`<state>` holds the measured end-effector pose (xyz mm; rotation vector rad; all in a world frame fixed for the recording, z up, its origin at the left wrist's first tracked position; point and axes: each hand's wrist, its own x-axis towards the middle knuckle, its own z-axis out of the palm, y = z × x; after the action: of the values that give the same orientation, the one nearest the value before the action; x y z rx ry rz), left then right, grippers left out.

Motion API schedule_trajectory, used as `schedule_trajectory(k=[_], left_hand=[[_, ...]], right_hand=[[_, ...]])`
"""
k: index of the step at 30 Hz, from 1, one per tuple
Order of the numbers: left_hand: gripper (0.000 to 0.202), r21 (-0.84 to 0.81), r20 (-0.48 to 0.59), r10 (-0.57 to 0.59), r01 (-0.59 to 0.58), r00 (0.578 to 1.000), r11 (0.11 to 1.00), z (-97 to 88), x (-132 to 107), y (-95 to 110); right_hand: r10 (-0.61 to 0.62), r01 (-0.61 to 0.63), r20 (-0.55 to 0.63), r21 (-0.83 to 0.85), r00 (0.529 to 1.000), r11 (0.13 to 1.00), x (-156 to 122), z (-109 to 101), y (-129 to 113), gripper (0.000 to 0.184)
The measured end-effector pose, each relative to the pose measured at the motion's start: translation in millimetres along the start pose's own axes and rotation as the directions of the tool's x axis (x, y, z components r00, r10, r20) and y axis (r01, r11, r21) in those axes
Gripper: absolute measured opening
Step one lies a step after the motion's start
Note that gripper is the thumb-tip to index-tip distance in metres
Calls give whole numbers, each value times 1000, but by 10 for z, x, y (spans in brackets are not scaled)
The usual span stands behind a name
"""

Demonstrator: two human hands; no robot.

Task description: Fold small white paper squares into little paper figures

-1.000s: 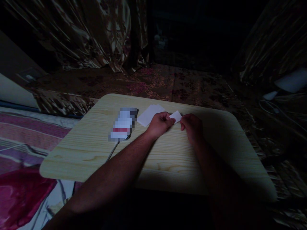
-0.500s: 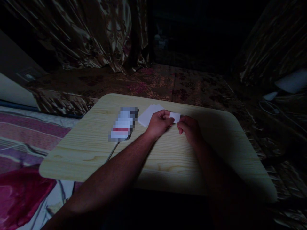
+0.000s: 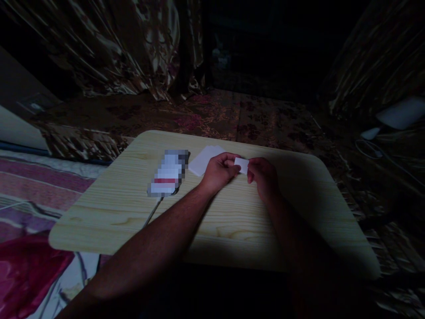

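Between my two hands is a small white piece of paper (image 3: 241, 165), held just above the table. My left hand (image 3: 222, 170) is closed, its thumb and fingers pinching the paper's left side. At the right edge my right hand (image 3: 264, 175) is closed too, thumb and fingertips on the paper. Whether the paper is folded is too dark and small to tell. Behind my left hand lie several white sheets (image 3: 203, 160), slightly fanned and partly covered by that hand.
A phone with a blurred screen (image 3: 168, 173) lies left of the sheets, its cable (image 3: 152, 212) running toward me under my left forearm. All this rests on a pale wooden table (image 3: 109, 208). Patterned curtains (image 3: 159, 44) hang behind, and a white lamp (image 3: 400, 113) stands at the right.
The paper has tilted a little between my hands, and my right fingers have shifted up along its right edge. The whole view has moved slightly; the phone and sheets lie as before.
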<state>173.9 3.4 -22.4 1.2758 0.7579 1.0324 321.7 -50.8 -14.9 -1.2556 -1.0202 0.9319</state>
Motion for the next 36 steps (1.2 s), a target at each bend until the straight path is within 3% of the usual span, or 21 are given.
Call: schedule_trajectory(k=[3, 7, 17, 30, 36], left_hand=[[42, -8, -20, 13, -13, 1000, 1000, 0, 6, 4], [41, -29, -36, 6, -7, 999, 1000, 4, 10, 12], [41, -7, -17, 37, -37, 999, 999, -7, 12, -24], [44, 29, 19, 75, -75, 997, 997, -12, 10, -40], [24, 1, -26, 5, -5, 1000, 1000, -8, 3, -9]], right_hand=[[-12, 11, -49, -32, 999, 999, 13, -11, 9, 21], [30, -32, -21, -129, 999, 991, 21, -20, 42, 23], [53, -51, 9, -181, 999, 982, -3, -28, 11, 19], [38, -42, 65, 60, 997, 997, 23, -25, 110, 16], [38, -21, 85, -192, 996, 981, 8, -32, 86, 19]])
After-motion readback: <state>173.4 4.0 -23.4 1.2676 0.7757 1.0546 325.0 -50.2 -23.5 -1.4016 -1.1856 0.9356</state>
